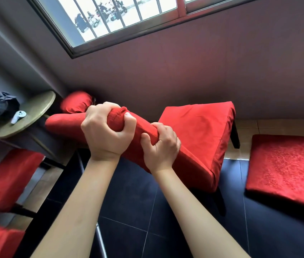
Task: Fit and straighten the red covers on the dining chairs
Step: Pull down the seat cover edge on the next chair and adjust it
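Observation:
A dining chair with a red cover [199, 131] stands in the middle of the view, its seat to the right and its backrest top running left towards the round table. My left hand [106, 135] grips the top edge of the covered backrest, with the red fabric bunched in its fist. Just to the right, my right hand [161, 146] grips the same edge, fingers curled over the fabric. A dark chair leg [235, 135] shows at the far right corner of the seat.
Another red-covered seat [286, 168] lies at the right, and two more red chairs [8, 177] at the left. A round table [26, 116] holds a white controller [18, 116] and a dark bag [1, 105]. A barred window [110, 17] is above; the floor is dark tile.

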The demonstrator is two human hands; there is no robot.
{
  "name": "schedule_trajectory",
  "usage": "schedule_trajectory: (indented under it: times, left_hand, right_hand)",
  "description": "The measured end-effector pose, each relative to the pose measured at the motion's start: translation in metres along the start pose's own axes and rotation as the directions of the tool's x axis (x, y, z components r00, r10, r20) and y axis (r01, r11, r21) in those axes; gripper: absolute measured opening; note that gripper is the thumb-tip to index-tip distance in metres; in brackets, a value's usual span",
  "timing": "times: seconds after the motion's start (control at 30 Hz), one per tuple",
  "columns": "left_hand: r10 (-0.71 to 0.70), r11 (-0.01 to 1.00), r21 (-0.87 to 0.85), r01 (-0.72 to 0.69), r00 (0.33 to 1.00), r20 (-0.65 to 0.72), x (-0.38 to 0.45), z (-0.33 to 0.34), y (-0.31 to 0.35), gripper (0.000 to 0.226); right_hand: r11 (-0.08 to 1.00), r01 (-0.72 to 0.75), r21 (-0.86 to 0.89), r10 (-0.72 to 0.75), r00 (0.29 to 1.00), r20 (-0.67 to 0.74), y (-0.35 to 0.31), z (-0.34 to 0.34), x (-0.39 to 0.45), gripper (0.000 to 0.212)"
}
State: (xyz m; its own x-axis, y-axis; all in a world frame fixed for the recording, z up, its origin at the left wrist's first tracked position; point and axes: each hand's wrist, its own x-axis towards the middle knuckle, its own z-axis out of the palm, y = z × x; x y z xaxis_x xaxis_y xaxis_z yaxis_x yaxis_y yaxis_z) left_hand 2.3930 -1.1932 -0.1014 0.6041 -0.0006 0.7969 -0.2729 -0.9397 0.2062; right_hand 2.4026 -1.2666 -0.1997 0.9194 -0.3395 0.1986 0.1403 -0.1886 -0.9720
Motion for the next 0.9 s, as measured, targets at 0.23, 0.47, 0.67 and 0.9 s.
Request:
schedule_trajectory:
  times: [0.23, 0.47, 0.67, 0.9]
  left_hand:
    - [0.007, 1.000, 0.012, -0.007, 1.000, 0.011, -0.006, 0.003, 0.018, 0.032]
    - [0.013, 1.000, 0.005, -0.013, 1.000, 0.010, -0.014, 0.006, 0.037, 0.031]
    - [0.021, 1.000, 0.000, -0.021, 1.000, 0.000, -0.024, 0.011, 0.055, 0.032]
    - [0.041, 0.999, 0.004, -0.041, 0.999, -0.011, -0.037, 0.017, 0.081, 0.031]
  right_hand:
    - [1.000, -0.007, 0.022, 0.007, 1.000, -0.004, 0.006, -0.015, 0.000, 0.076]
    - [0.998, 0.003, 0.059, 0.000, 0.999, -0.046, 0.015, -0.030, -0.002, 0.078]
    - [0.997, 0.011, 0.072, -0.007, 0.998, -0.059, 0.024, -0.047, -0.003, 0.074]
    - [0.996, 0.039, 0.083, -0.031, 0.995, -0.092, 0.038, -0.070, -0.006, 0.076]
